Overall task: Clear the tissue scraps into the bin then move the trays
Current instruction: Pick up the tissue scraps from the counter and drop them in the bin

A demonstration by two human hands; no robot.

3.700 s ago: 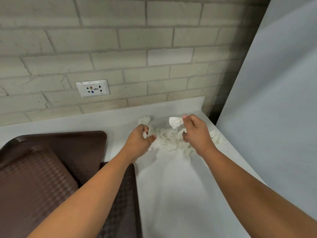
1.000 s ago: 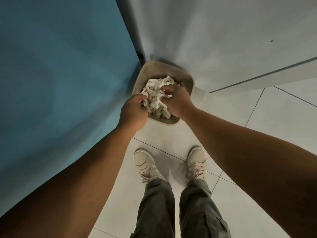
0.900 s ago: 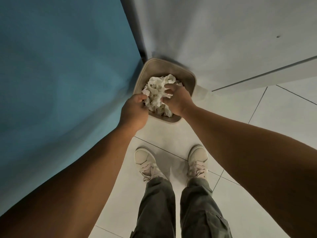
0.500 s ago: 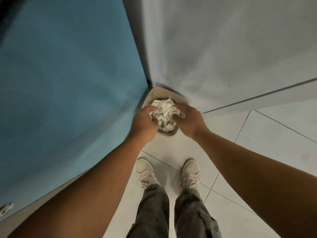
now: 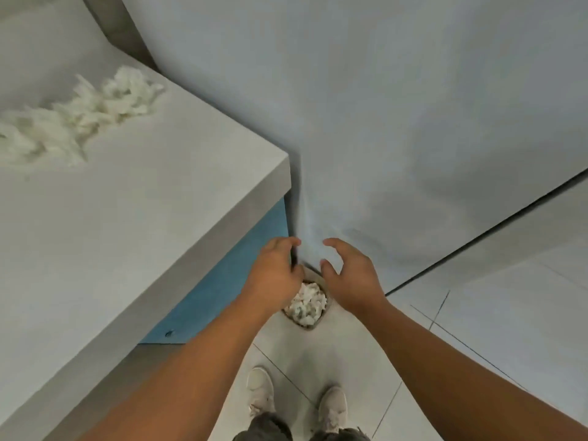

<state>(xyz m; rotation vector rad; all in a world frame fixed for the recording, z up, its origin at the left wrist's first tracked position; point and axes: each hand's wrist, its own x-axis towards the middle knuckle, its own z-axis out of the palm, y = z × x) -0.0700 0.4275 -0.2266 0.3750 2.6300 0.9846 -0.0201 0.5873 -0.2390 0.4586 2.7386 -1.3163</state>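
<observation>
A small beige bin [image 5: 313, 325] stands on the floor in the corner between the blue counter side and the grey wall. White tissue scraps [image 5: 306, 302] fill it. My left hand [image 5: 276, 275] and my right hand [image 5: 351, 275] hover above the bin, fingers spread, holding nothing. More tissue scraps [image 5: 79, 117] lie in a loose pile on the grey counter top [image 5: 127, 218] at the upper left. No trays are in view.
The counter's corner [image 5: 284, 173] juts out just left of my hands. A blue cabinet front [image 5: 222, 288] lies under it. A grey wall panel [image 5: 381, 122] rises behind the bin. My shoes [image 5: 261, 393] stand on the white tiled floor.
Both hands let go of the tissue wad, which now lies in the bin. The hands have lifted and opened. The view has risen, bringing the counter and its remaining scraps into sight.
</observation>
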